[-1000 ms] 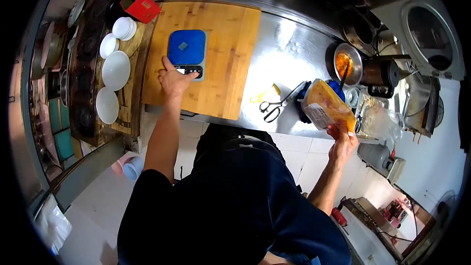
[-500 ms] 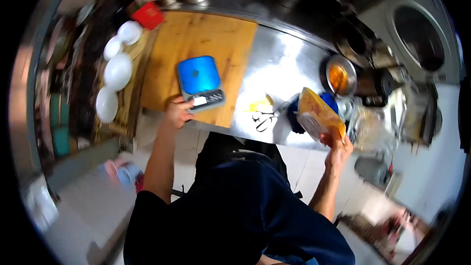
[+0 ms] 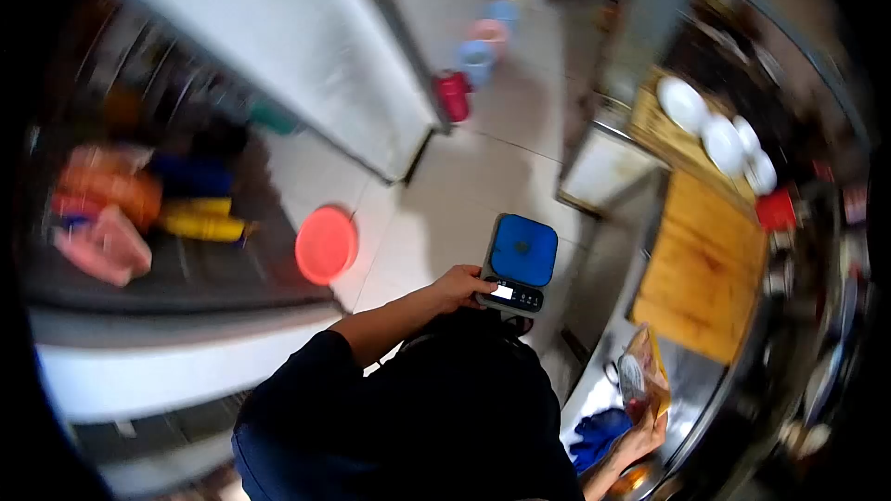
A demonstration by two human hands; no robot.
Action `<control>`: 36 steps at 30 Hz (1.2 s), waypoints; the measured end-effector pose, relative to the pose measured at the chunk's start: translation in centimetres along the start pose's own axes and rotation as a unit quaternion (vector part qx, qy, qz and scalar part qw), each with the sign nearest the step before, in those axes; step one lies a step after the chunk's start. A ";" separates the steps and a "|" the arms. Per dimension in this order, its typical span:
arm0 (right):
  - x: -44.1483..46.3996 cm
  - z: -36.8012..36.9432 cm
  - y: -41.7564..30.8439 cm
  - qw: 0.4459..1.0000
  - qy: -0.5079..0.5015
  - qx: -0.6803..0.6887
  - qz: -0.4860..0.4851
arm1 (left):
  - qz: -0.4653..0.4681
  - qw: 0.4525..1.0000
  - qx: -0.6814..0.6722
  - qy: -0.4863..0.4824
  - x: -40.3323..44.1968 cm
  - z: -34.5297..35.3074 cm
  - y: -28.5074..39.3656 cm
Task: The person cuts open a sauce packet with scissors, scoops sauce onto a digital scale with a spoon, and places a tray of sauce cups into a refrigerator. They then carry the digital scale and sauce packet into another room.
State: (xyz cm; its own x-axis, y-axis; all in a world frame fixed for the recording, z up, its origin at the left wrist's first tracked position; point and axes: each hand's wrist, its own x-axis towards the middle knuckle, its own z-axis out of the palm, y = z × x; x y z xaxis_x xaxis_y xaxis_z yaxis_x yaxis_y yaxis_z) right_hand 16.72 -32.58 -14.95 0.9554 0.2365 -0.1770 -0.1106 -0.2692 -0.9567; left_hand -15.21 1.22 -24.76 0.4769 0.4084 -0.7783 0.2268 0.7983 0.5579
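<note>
My left hand grips a kitchen scale by its edge, with the thumb near the lit display. The scale has a blue top and a dark button panel, and it is held out over the floor in front of my body. Over the steel counter on the right, my right hand is closed on the lower end of a yellow plastic food packet with a pale label. Its contents are too blurred to name. A dark blue cloth or glove lies beside that hand.
A wooden cutting board covers part of the counter, with several white bowls and a red container beyond it. On the tiled floor is a pink basin. Yellow and orange packets lie on a dark surface at left.
The view has swung left, away from the counter. My left hand has lifted the scale off the cutting board and carried it over the floor. My right hand still holds the packet.
</note>
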 end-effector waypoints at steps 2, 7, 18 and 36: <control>0.7 3.2 0.7 0.995 -0.098 -0.016 -0.016 | 0.017 0.996 -0.066 0.066 -3.3 -5.0 -2.0; -6.2 15.0 -2.8 0.962 -0.266 -0.010 -0.052 | 0.093 0.941 -0.256 0.203 -13.6 -18.7 -9.8; -32.5 47.6 -6.5 0.901 -0.434 -0.021 -0.003 | 0.217 0.783 -0.439 0.383 -29.7 -47.8 -18.2; -64.5 101.8 -8.9 0.676 -0.733 -0.060 -0.046 | 0.320 0.681 -0.519 0.405 -29.7 -74.1 0.0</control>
State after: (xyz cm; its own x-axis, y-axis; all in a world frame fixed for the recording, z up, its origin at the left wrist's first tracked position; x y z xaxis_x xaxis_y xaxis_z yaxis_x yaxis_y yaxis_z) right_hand -71.84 49.56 -18.50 -0.3520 0.9044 -0.2412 0.0373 -0.2439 -0.9691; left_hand -92.28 21.90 -22.93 -0.5254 0.5934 -0.6097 -0.7308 0.0522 0.6806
